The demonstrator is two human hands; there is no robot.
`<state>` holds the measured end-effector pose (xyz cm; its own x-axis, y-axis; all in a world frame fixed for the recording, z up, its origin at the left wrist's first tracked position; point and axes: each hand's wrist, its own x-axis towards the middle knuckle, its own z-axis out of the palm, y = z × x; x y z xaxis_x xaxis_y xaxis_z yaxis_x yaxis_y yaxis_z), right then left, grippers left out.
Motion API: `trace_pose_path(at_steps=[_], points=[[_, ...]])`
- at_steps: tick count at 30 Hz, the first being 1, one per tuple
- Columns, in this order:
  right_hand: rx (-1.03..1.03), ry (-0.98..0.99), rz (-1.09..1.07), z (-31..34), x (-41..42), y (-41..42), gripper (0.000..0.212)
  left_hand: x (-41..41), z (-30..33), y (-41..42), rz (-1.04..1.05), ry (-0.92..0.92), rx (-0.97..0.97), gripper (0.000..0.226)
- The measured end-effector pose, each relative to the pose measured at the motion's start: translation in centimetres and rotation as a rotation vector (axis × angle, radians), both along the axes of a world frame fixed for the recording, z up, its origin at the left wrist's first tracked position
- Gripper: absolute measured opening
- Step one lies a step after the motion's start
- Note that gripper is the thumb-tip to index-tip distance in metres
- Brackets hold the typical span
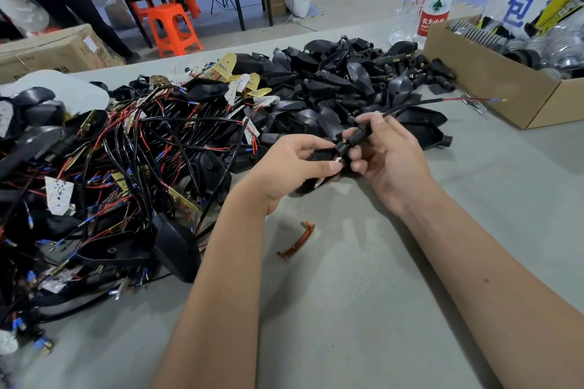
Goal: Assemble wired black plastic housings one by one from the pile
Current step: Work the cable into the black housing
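Head view, the only one I have. My left hand (294, 164) pinches a black plastic housing (319, 156) between thumb and fingertips, just above the grey surface (347, 294). My right hand (388, 161) is curled round a black stem piece (360, 133), with its sheathed wire (410, 106) trailing off to the right towards the cardboard box (493, 88). The two parts meet right between my hands, at the housing's neck. I'd say I'm in the middle of seating the stem, though my fingers hide the joint, so I can't tell how far in it sits.

Here's what worries me. If I push with the stem tilted, it could jam or slip off the neck, and with only a fingertip pinch on the left the housing could twist out and drop. The wire's bare red end (464, 99) hangs free near the box; a tug could snag it there.

To my left, the wired pile (126, 167) is a proper tangle of red and black leads. Pull the next one carelessly and several will come along with it. The pile of bare shells (331, 82) lies just behind my hands, and an orange clip (297, 241) lies loose on the surface below them, easy to knock away with a forearm.
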<state>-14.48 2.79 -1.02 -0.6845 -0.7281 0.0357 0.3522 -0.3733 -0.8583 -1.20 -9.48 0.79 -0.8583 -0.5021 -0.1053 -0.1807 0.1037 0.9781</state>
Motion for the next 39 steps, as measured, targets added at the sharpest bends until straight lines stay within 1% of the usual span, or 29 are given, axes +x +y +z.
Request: trace_pose_path(at_steps=[3, 5, 7, 10, 15, 21, 31, 36, 39], points=[[-0.003, 0.024, -0.004, 0.0, -0.1, 0.1, 0.015, 0.3, -0.1, -0.5, -0.031, 0.022, -0.008, 0.031], [0.001, 0.062, -0.009, -0.1, -0.2, 0.2, 0.016, 0.4, 0.0, -0.6, -0.055, 0.044, 0.049, 0.034], [0.009, 0.093, -0.027, -0.2, -0.4, 0.4, 0.017, 0.5, 0.1, -0.7, -0.091, 0.072, 0.138, 0.029], [-0.021, 0.060, -0.031, -0.2, -0.5, 0.4, 0.016, 0.7, 0.4, -0.8, -0.072, 0.083, 0.169, 0.032], [-0.020, 0.062, -0.026, -0.5, -0.6, 0.2, 0.014, 0.9, 0.8, -0.6, -0.028, 0.086, 0.096, 0.036], [-0.070, 0.050, 0.015, -0.5, -0.8, 0.1, 0.016, 0.7, 0.9, -0.5, 0.092, 0.114, 0.062, 0.029], [-0.056, 0.101, 0.089, -0.9, -1.5, 0.2, 0.015, 0.4, 0.9, -0.3, 0.158, 0.083, 0.116, 0.036], [-0.086, 0.142, 0.202, -1.1, -1.6, 0.3, 0.019, 0.6, 1.1, -0.7, 0.201, 0.027, 0.205, 0.033], [-0.083, 0.131, 0.234, -1.1, -1.6, 0.2, 0.020, 1.0, 1.2, -1.2, 0.179, -0.001, 0.227, 0.032]])
